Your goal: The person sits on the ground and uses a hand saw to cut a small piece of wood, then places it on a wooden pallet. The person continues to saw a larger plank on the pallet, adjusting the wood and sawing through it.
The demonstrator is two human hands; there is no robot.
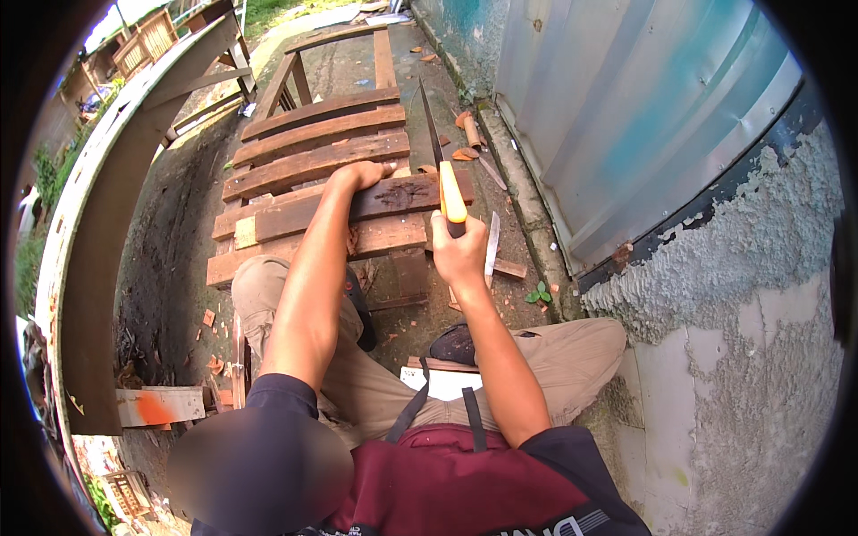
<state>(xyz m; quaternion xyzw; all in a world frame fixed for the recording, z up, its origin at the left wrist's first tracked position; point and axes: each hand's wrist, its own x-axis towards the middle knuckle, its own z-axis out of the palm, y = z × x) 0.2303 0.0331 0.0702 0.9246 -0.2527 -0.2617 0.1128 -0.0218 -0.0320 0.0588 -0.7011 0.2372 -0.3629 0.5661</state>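
Observation:
My right hand (460, 255) is closed round the yellow and black handle of a handsaw (449, 189). Its narrow dark blade points away from me, at the right end of a wooden plank (304, 215). This brown plank, with a dark rough patch near its right part, lies crosswise on a slatted wooden frame (322, 154). My left hand (360, 175) grips the plank's far edge, left of the saw; some of its fingers are hidden. Whether the saw teeth touch the wood I cannot tell.
A knife-like blade (492, 246) lies right of my right hand. Broken clay-coloured pieces (469, 134) and wood scraps are scattered on the ground. A corrugated metal sheet (626, 116) and a rough wall (715, 295) stand close on the right. A long raised board (98, 188) runs along the left.

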